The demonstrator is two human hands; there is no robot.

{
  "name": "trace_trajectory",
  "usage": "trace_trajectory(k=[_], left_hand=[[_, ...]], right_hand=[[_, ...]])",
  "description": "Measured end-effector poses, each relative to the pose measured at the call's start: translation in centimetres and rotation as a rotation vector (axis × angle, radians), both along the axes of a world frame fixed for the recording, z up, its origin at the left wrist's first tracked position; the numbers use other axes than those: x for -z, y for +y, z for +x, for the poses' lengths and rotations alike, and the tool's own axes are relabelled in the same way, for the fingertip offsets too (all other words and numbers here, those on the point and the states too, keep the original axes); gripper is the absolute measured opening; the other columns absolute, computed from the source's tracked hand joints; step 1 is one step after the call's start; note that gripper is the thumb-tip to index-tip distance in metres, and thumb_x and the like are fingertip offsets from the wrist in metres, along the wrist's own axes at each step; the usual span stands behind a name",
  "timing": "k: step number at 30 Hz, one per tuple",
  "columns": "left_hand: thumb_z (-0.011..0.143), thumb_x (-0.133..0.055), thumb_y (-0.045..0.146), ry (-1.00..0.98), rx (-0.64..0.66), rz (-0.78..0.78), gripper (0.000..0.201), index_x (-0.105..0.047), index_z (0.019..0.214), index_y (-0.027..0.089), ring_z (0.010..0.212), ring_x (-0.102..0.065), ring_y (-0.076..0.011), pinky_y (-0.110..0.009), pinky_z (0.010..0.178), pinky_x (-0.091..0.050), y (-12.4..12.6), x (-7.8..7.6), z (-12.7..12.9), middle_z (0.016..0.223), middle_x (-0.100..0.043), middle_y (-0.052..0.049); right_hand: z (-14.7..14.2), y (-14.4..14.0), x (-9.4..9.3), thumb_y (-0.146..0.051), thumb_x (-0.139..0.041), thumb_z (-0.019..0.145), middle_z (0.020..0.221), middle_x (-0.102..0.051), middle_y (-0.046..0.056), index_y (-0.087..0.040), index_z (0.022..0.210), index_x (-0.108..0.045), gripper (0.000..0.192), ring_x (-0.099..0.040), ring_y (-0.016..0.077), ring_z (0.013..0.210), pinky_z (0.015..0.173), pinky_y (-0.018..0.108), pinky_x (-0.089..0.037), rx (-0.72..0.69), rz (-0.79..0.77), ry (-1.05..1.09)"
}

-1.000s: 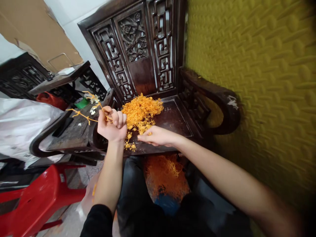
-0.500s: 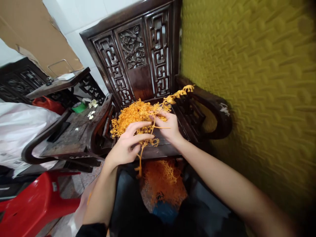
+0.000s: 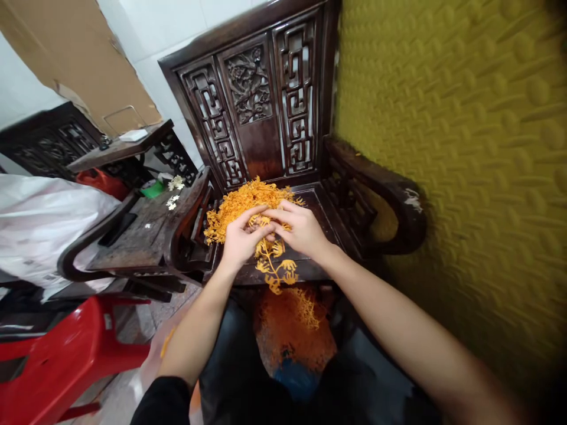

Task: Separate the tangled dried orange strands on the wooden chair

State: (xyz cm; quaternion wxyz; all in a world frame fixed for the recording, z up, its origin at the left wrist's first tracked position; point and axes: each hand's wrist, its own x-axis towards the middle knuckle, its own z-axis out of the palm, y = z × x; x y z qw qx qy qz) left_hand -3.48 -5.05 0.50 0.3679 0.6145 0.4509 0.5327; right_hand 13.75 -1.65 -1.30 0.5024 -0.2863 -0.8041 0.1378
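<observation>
A: Where do your hands have the sprig?

B: Your left hand (image 3: 241, 241) and right hand (image 3: 305, 231) meet fingertip to fingertip, both closed in on the orange sprig (image 3: 275, 265). It runs down toward you from between them, its lower end past the seat's front edge.

A: And around you?

B: The orange pile (image 3: 248, 203) sits just behind your hands on the seat (image 3: 312, 209). The armrest (image 3: 405, 203) and the yellow wall (image 3: 452, 118) bound your right side. To your left, the next chair (image 3: 133, 245) carries green tape (image 3: 152, 188) and white bits (image 3: 172, 202). Nothing stands between you and the sprig.

A: What can't you make out?

B: Your fingers hide the sprig's upper end and the pile's near side. The red chair (image 3: 84, 342) and white bag (image 3: 53, 212) are cut off at the left; the orange mass (image 3: 295, 330) below the seat is blurred.
</observation>
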Motion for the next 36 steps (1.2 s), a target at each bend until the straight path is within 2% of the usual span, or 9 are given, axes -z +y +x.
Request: trace_trajectory(k=[4, 6, 8, 12, 17, 23, 29, 33, 36], left_hand=[[0.073, -0.086, 0.038, -0.211, -0.185, 0.027, 0.036, -0.073, 0.098, 0.016, 0.057, -0.069, -0.0147, -0.028, 0.062, -0.057, 1.4, 0.2, -1.1, 0.077, -0.075, -0.003], [0.070, -0.088, 0.037, -0.316, -0.253, 0.021, 0.037, -0.072, 0.095, 0.016, 0.061, -0.071, -0.0146, -0.028, 0.065, -0.058, 2.0, 0.3, -1.6, 0.082, -0.076, -0.003], [0.067, -0.090, 0.035, -0.389, -0.237, -0.012, 0.042, -0.070, 0.099, 0.016, 0.071, -0.075, -0.0175, -0.029, 0.068, -0.059, 2.3, 0.3, -1.9, 0.085, -0.076, -0.004], [0.062, -0.092, 0.030, -0.413, -0.151, -0.052, 0.051, -0.067, 0.104, 0.016, 0.094, -0.077, -0.0237, -0.031, 0.079, -0.061, 2.5, 0.3, -2.4, 0.094, -0.075, -0.005], [0.063, -0.091, 0.032, -0.338, -0.156, -0.066, 0.057, -0.065, 0.111, 0.017, 0.104, -0.075, -0.0270, -0.038, 0.089, -0.061, 3.0, 1.0, -2.9, 0.106, -0.073, -0.009], [0.069, -0.087, 0.034, -0.235, -0.222, 0.001, 0.051, -0.063, 0.111, 0.017, 0.098, -0.075, -0.0266, -0.038, 0.081, -0.062, 3.5, 1.7, -2.6, 0.101, -0.072, -0.007], [0.081, -0.073, 0.030, -0.210, -0.382, -0.029, 0.035, -0.061, 0.111, 0.017, 0.067, -0.070, -0.0137, -0.024, 0.055, -0.054, 4.0, 1.9, -3.0, 0.110, -0.071, -0.008], [0.084, -0.068, 0.028, -0.093, -0.477, 0.036, 0.028, -0.064, 0.110, 0.016, 0.051, -0.058, -0.0084, -0.020, 0.043, -0.038, 4.7, 2.2, -3.1, 0.095, -0.072, -0.005], [0.085, -0.064, 0.022, -0.051, -0.471, 0.036, 0.023, -0.065, 0.108, 0.016, 0.046, -0.052, -0.0073, -0.020, 0.044, -0.036, 5.4, 2.8, -3.1, 0.085, -0.072, -0.003]], right_hand=[[1.0, 0.3, -0.7, -0.040, -0.057, 0.098, 0.116, -0.073, 0.011, -0.021, 0.142, -0.061, 0.048, -0.068, 0.0252, 0.111, 0.090, 0.038, -0.057, 0.068, -0.252, 0.174], [1.5, 0.5, -0.9, -0.046, -0.056, 0.097, 0.098, -0.075, 0.011, -0.018, 0.141, -0.061, 0.053, -0.073, 0.0241, 0.091, 0.064, 0.032, -0.058, 0.064, -0.472, 0.357], [1.9, 0.7, -0.9, -0.050, -0.060, 0.093, 0.084, -0.072, 0.010, -0.012, 0.134, -0.065, 0.056, -0.071, 0.0206, 0.068, 0.041, 0.025, -0.044, 0.001, -0.667, 0.526], [2.0, 0.9, -0.3, -0.049, -0.073, 0.082, 0.093, -0.073, 0.013, -0.008, 0.113, -0.073, 0.051, -0.068, 0.0171, 0.064, 0.036, 0.022, -0.030, -0.119, -0.823, 0.602], [1.1, 0.1, -0.2, -0.062, -0.066, 0.086, 0.073, -0.069, 0.005, -0.013, 0.096, -0.077, 0.052, -0.058, 0.0144, 0.060, 0.051, 0.025, -0.039, -0.120, -0.758, 0.287], [-0.6, -1.2, -0.8, -0.061, -0.064, 0.088, 0.093, -0.075, 0.005, -0.016, 0.094, -0.075, 0.047, -0.066, 0.0204, 0.084, 0.078, 0.031, -0.047, -0.161, -0.643, 0.061], [-1.3, -1.7, -0.3, -0.048, -0.075, 0.083, 0.102, -0.076, 0.008, -0.015, 0.108, -0.074, 0.041, -0.067, 0.0203, 0.088, 0.080, 0.031, -0.047, -0.068, -0.559, -0.086], [-1.8, -2.2, -0.3, -0.050, -0.072, 0.086, 0.087, -0.075, 0.007, -0.014, 0.096, -0.072, 0.037, -0.065, 0.0190, 0.074, 0.069, 0.029, -0.044, -0.040, -0.480, -0.240], [-2.0, -2.4, -0.4, -0.047, -0.073, 0.087, 0.098, -0.076, 0.012, -0.012, 0.117, -0.068, 0.047, -0.069, 0.0238, 0.082, 0.073, 0.031, -0.047, -0.012, -0.402, -0.309]])
